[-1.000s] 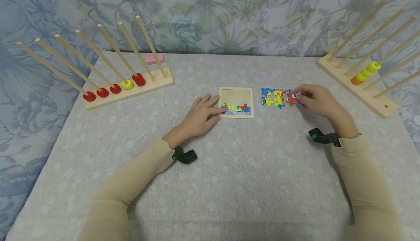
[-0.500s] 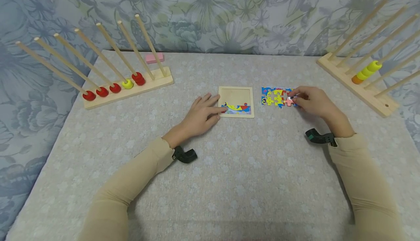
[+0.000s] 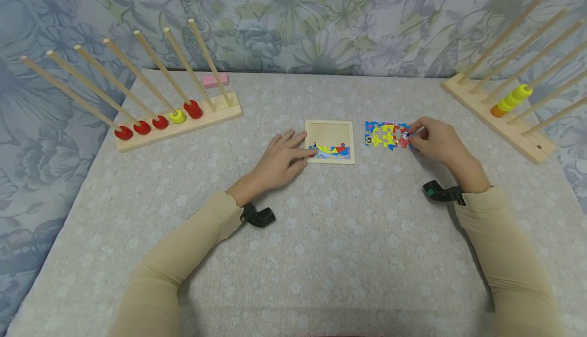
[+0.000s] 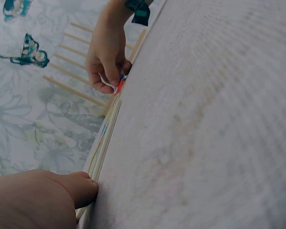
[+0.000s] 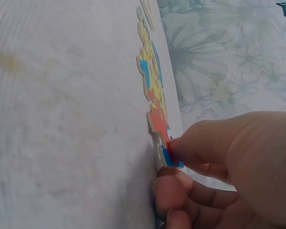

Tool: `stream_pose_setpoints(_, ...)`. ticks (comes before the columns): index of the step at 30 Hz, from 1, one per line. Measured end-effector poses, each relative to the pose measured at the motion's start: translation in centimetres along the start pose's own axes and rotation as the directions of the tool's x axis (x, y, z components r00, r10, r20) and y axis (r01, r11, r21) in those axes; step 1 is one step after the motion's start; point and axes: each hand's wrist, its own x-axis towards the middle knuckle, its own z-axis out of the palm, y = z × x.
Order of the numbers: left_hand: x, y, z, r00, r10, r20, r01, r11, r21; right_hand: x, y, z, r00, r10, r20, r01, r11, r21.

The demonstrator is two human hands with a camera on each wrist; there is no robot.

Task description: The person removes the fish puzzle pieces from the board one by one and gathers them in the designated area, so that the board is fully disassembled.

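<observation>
In the head view, my left hand point(image 3: 279, 161) lies with fingers spread at the left edge of a wooden puzzle tray point(image 3: 330, 162). Its index fingertip rests on the assembled strip of puzzle pieces point(image 3: 330, 152) along the tray's near side. To the right of the tray, a joined group of blue, yellow and red puzzle pieces point(image 3: 382, 135) lies on the cloth. My right hand point(image 3: 437, 140) is at that group's right end. In the right wrist view, its thumb and fingers pinch a red and blue puzzle piece point(image 5: 170, 156), whose far side is partly hidden.
A wooden peg stand point(image 3: 183, 130) with red and yellow beads stands at the left. Another peg stand point(image 3: 500, 120) with yellow and orange beads is at the right. A pink block point(image 3: 215, 80) lies near the wall at the back.
My right hand has shifted slightly left, and a red piece with an eye now sits up against the group's right end. The left hand stays in place.
</observation>
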Motion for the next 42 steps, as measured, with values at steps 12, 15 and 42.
stream_pose_setpoints(12,0.01,0.00,-0.03,1.000,-0.004,0.006,0.004,1.000,-0.001,-0.22,-0.08,0.18,0.999,-0.005,-0.044,0.003,0.999,-0.032)
stream_pose_setpoints(15,-0.02,0.04,-0.03,1.000,-0.005,0.007,0.005,1.000,-0.001,-0.27,0.09,0.09,0.999,-0.033,-0.030,0.032,0.999,-0.032)
stream_pose_setpoints(42,0.05,-0.08,0.02,1.000,-0.005,0.001,0.005,1.000,0.010,-0.36,0.53,-0.40,0.985,-0.172,0.011,0.173,0.983,-0.062)
